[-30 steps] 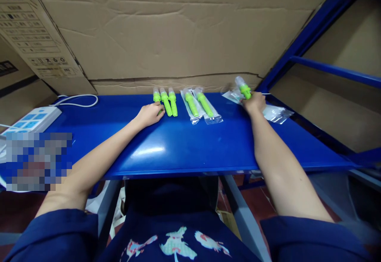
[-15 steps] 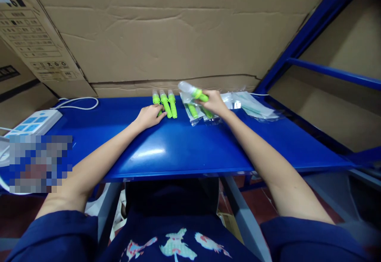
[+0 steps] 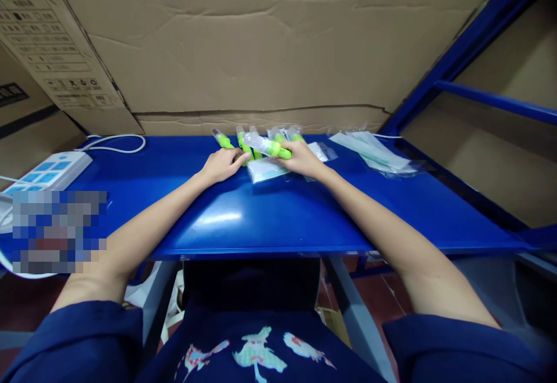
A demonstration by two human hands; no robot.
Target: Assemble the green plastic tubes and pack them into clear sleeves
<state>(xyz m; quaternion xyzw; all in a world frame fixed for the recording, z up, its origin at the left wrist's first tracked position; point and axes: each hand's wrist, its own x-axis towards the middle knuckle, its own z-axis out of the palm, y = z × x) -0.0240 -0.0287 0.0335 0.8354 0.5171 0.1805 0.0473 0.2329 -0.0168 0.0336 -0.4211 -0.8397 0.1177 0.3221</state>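
In the head view, my right hand [image 3: 300,158] is closed around a bright green stick with a clear plastic end [image 3: 266,145], its clear end pointing left. Below it lies a clear plastic bag with a white insert [image 3: 265,170]; whether my fingers also hold this bag I cannot tell. My left hand [image 3: 223,164] rests on the blue table, thumb apart from the fingers, against the lower ends of loose green sticks [image 3: 242,139]. One more green stick [image 3: 223,140] slants beneath its fingers. Behind my right hand, bagged green sticks [image 3: 296,134] are partly hidden.
Flat clear bags with pale inserts [image 3: 369,150] lie at the right of the blue table [image 3: 278,215]. A white power strip [image 3: 52,171] with a white cable [image 3: 130,146] is at the left. Cardboard [image 3: 243,52] walls off the back, and a blue metal frame [image 3: 478,96] rises at the right.
My right hand has moved slightly left and lower with the green stick. A bag with a white insert now lies under it, beside my left thumb. The leftmost loose stick has tilted.
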